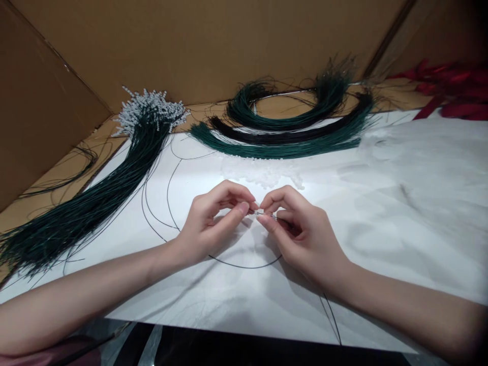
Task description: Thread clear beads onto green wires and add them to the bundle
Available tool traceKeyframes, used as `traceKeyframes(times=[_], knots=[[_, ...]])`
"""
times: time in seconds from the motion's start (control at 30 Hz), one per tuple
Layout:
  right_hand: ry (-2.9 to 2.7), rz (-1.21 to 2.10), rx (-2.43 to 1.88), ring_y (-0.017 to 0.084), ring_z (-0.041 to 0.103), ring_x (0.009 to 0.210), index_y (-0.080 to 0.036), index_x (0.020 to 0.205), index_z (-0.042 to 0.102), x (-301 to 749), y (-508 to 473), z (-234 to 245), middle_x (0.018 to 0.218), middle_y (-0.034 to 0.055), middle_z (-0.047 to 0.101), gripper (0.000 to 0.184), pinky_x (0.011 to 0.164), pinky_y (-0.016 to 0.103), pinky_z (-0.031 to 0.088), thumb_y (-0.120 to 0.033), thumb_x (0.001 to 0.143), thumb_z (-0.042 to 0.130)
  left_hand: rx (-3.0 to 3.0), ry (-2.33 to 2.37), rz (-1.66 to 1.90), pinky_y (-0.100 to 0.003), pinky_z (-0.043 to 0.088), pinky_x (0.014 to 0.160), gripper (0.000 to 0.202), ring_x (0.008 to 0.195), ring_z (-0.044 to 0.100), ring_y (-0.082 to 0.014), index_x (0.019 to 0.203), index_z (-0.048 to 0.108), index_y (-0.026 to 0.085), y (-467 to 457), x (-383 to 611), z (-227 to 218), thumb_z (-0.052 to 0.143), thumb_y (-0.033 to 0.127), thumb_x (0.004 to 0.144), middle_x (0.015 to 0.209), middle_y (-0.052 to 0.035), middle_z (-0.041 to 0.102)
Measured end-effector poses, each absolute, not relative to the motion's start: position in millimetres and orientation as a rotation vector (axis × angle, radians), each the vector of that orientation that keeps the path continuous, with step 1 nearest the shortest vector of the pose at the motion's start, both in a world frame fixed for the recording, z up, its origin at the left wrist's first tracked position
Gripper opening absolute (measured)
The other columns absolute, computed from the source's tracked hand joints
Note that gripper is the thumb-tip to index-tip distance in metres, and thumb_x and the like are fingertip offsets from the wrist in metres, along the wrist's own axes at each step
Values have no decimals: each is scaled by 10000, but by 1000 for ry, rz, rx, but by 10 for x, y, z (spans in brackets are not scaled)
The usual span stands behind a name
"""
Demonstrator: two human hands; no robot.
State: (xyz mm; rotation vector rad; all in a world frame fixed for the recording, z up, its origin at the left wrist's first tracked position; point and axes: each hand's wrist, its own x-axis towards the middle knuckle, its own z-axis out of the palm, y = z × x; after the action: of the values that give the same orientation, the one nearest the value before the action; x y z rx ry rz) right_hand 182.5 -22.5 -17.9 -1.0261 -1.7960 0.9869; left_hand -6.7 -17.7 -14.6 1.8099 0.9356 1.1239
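My left hand (pixel 213 223) and my right hand (pixel 305 229) meet over the white work surface, fingertips pinched almost together. Between them runs a thin dark wire (pixel 246 267), whose loop hangs down below both hands. Tiny white beads (pixel 260 211) show at the pinch, partly covered by my fingers; how they sit on the wire is too small to make out. Just beyond my fingertips lies a loose spread of small white beads (pixel 263 173). More thin wire ends trail under my right wrist.
At left lies a long bundle of dark green wires (pixel 114 175) with white beaded tips (pixel 152 112). Curved bundles of green wire (pixel 274 150) and black wire (pixel 282 136) rest at the back. Crumpled clear plastic (pixel 419 193) covers the right side, below red ribbon-like material (pixel 457 89). Cardboard walls (pixel 213 46) enclose the back.
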Motion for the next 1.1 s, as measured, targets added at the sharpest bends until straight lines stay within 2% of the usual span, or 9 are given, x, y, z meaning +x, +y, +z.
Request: traceKeyframes(times=[0.2, 0.43, 0.57, 0.7, 0.93, 1.03, 1.1], knots=[[-1824, 971, -1020, 53, 317, 445, -179, 917, 574, 1818, -225, -190, 581, -83, 363, 8, 430, 224, 248, -185, 911, 572, 1890, 943, 1178, -245, 492, 735, 116, 812, 616, -116, 982, 624, 166, -162, -69, -166, 639, 98, 889, 885, -17, 632], [-1890, 901, -1062, 69, 284, 460, -150, 882, 632, 1812, -205, -170, 529, -93, 277, 77, 476, 240, 273, -165, 896, 558, 1974, 917, 1182, -272, 492, 711, 150, 795, 618, -128, 981, 615, 169, -183, -68, -179, 628, 61, 878, 878, -24, 634], [-1893, 897, -1071, 70, 288, 458, -142, 871, 644, 1799, -198, -158, 525, -90, 288, 100, 472, 240, 267, -145, 878, 545, 1980, 912, 1187, -274, 495, 702, 144, 790, 619, -130, 967, 601, 170, -171, -69, -179, 631, 64, 874, 871, -23, 626], [-1904, 881, -1070, 64, 306, 463, -142, 804, 624, 1796, -194, -167, 537, -77, 340, 103, 476, 235, 275, -147, 868, 544, 1972, 912, 1183, -280, 494, 704, 129, 787, 613, -136, 957, 589, 167, -156, -71, -180, 635, 79, 875, 861, -26, 615], [-1877, 931, -1068, 61, 254, 441, -171, 775, 549, 1811, -201, -159, 520, -100, 258, 93, 459, 230, 246, -159, 867, 541, 1945, 899, 1127, -270, 493, 730, 99, 819, 621, -141, 1002, 593, 174, -95, -126, -112, 609, 138, 910, 902, -33, 628], [-1872, 951, -1068, 65, 271, 448, -177, 773, 540, 1811, -213, -151, 530, -90, 289, 113, 457, 231, 251, -192, 884, 552, 2109, 965, 1116, -294, 491, 783, 116, 865, 621, -159, 1042, 617, 178, 102, -210, -63, 571, 176, 935, 954, -49, 648], [-1875, 953, -1064, 64, 274, 459, -179, 766, 532, 1812, -218, -154, 554, -78, 329, 123, 459, 232, 254, -188, 887, 554, 2364, 1088, 1067, -312, 466, 798, 88, 865, 589, -172, 979, 648, 180, 280, -279, -52, 580, 189, 924, 932, -46, 645]])
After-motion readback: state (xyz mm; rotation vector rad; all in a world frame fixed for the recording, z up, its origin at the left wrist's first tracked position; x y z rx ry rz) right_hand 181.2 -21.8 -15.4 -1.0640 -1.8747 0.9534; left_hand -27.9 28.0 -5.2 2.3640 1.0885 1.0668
